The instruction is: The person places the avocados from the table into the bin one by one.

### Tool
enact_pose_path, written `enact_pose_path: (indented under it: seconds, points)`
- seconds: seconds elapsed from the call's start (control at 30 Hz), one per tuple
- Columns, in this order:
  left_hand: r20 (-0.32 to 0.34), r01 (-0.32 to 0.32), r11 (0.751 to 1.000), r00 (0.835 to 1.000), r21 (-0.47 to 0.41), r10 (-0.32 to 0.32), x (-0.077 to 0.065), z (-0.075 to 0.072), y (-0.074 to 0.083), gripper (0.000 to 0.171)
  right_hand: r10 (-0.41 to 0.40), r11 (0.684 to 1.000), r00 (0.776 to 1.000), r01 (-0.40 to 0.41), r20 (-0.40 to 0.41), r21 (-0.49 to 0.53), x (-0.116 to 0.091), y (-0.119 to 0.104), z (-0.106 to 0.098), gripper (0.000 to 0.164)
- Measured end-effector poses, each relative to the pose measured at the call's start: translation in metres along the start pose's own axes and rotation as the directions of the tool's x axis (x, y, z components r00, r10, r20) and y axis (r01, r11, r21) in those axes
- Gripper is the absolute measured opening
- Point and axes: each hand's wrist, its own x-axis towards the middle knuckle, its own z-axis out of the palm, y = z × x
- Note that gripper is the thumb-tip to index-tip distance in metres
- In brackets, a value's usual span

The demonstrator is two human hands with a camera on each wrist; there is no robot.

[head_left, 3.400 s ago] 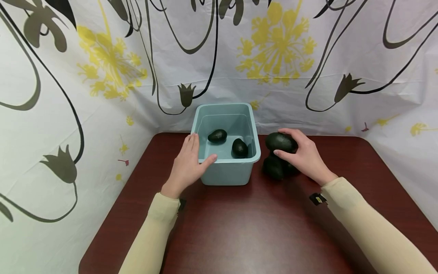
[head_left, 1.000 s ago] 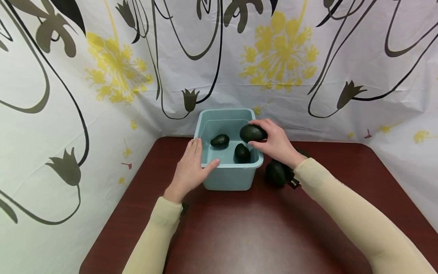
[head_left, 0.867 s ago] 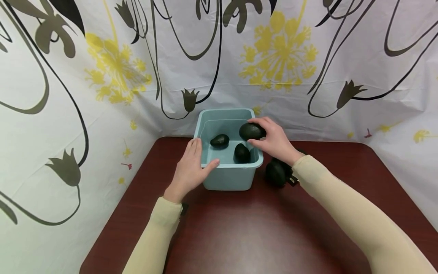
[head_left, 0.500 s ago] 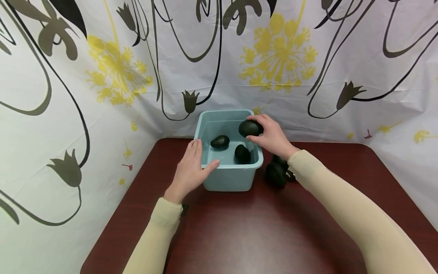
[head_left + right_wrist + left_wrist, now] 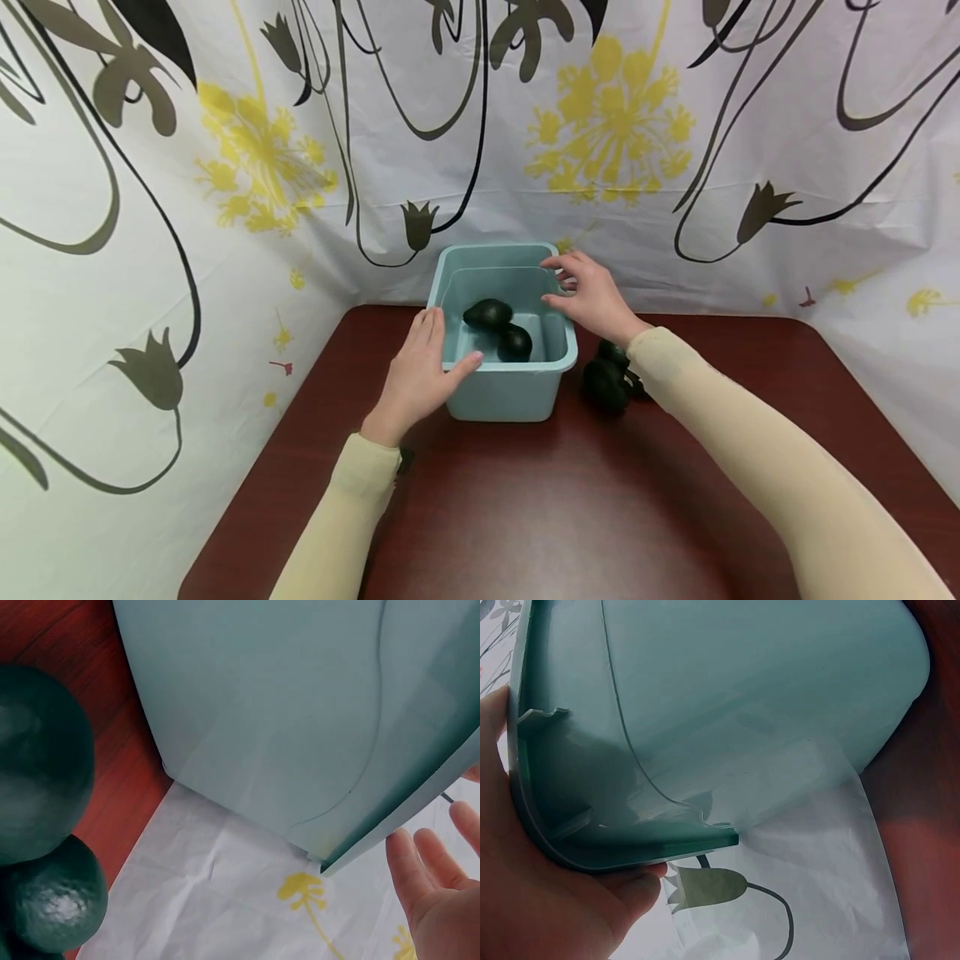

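Observation:
A light blue plastic bin (image 5: pixel 504 396) stands on the table. Two dark green avocados show inside: one avocado (image 5: pixel 488 314) lies against another avocado (image 5: pixel 515 342) near the front wall. My left hand (image 5: pixel 415 375) rests at the bin's front left corner, fingers straight along the left rim, thumb at the front rim. Over the right rim, my right hand (image 5: pixel 588 292) has its fingers spread and holds nothing. In the right wrist view its fingertips are close to the bin's rim (image 5: pixel 405 802). Right of the bin, a large avocado (image 5: pixel 606 385) sits on the table beside other avocados (image 5: pixel 613 354).
The dark red wooden table (image 5: pixel 525 508) carries the bin near its back edge. A white curtain (image 5: pixel 615 233) with yellow and grey plant prints hangs close behind the bin and along both sides. My right forearm (image 5: pixel 712 408) passes over the table near the avocado pile.
My right hand carried an avocado from the pile over the bin and let it go inside. The avocados in the bin have shifted together. My left hand stays at the bin.

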Motion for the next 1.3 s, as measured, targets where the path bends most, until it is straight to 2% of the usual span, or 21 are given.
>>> enact_pose_path:
  seconds: [0.27, 0.47, 0.93, 1.3]
  points:
    - [-0.008, 0.006, 1.000, 1.000, -0.007, -0.006, 0.001, -0.002, 0.000, 0.106, 0.003, 1.000, 1.000, -0.003, 0.003, 0.000, -0.005, -0.001, -0.008, 0.048]
    - [-0.007, 0.005, 1.000, 1.000, -0.011, -0.005, 0.002, -0.001, 0.000, 0.108, -0.003, 0.999, 1.000, 0.004, 0.012, -0.038, -0.013, 0.001, -0.016, 0.048]
    - [0.004, 0.014, 1.000, 1.000, -0.002, -0.014, 0.001, -0.001, 0.000, 0.107, -0.043, 0.994, 0.998, 0.047, 0.039, -0.103, -0.043, 0.004, -0.037, 0.048]
    - [0.001, 0.002, 1.000, 1.000, -0.007, -0.002, -0.001, 0.000, 0.002, 0.106, -0.034, 0.980, 0.997, 0.045, 0.062, -0.194, -0.067, 0.011, -0.047, 0.051]
